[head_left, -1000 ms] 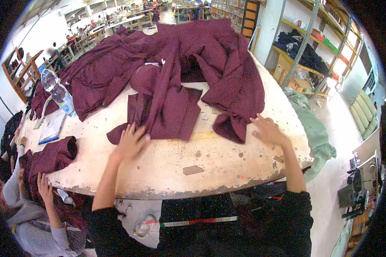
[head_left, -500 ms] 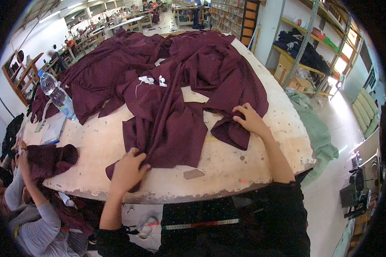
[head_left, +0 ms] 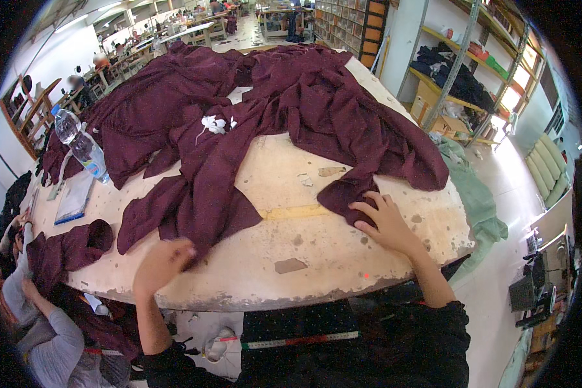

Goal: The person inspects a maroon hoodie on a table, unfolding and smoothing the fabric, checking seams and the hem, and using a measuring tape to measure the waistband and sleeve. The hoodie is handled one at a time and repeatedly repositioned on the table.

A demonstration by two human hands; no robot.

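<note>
A large, rumpled maroon cloth (head_left: 207, 174) lies across the pale table, with several white pieces (head_left: 215, 124) resting on its middle. At the near left, my left hand (head_left: 161, 268) is beside the lower edge of a folded length of this cloth. Its fingers are bent and smeared by motion, so whether they pinch the edge is unclear. My right hand (head_left: 389, 227) rests at the lower tip of a maroon flap (head_left: 343, 195) on the right. Its fingers are spread, the fingertips touching the cloth and the table beside it.
The worn table (head_left: 317, 258) has a rounded near edge. A plastic water bottle (head_left: 81, 143) and a clear folder (head_left: 75, 197) are at the left. Another person in a grey sleeve (head_left: 55, 333) works near a smaller maroon piece (head_left: 77, 246). Metal shelving (head_left: 449, 71) stands at the right.
The near maroon panel has swung left and folded, baring the middle of the table. My left hand has moved left and nearer; my right hand's fingers have spread. The right-hand cloth extends further right.
</note>
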